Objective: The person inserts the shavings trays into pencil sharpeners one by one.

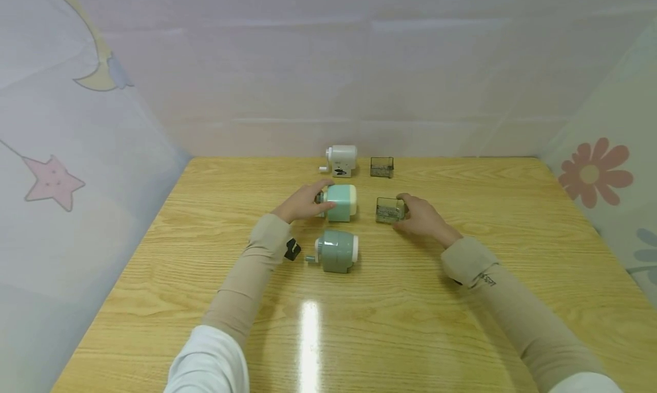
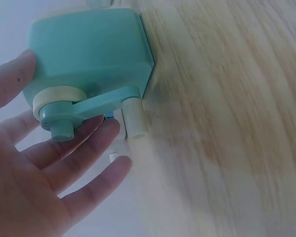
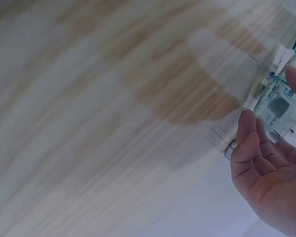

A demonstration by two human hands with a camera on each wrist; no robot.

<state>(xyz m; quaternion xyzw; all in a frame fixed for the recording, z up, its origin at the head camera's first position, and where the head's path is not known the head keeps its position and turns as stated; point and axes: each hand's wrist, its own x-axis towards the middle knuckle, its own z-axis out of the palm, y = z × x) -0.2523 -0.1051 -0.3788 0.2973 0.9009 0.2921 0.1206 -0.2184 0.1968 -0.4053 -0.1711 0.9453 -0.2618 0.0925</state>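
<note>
My left hand (image 1: pixel 304 203) grips a mint-green crank pencil sharpener (image 1: pixel 340 202) at its crank end. In the left wrist view the thumb lies against the sharpener's body (image 2: pixel 89 52), and the other fingers reach round behind the crank (image 2: pixel 106 101). To the right, my right hand (image 1: pixel 422 216) pinches a clear shavings drawer (image 1: pixel 388 211) by its right end. Pencil shavings show inside the drawer (image 3: pixel 276 106) in the right wrist view, between thumb and fingers. A gap of bare wood separates drawer and sharpener.
Behind stands a white crank sharpener (image 1: pixel 343 160), with another clear drawer (image 1: pixel 382 167) to its right. A grey-green sharpener (image 1: pixel 339 251) stands in front of the mint one. Near the left cuff is a small black piece (image 1: pixel 292 249). Fabric walls border the wooden table (image 1: pixel 400 330).
</note>
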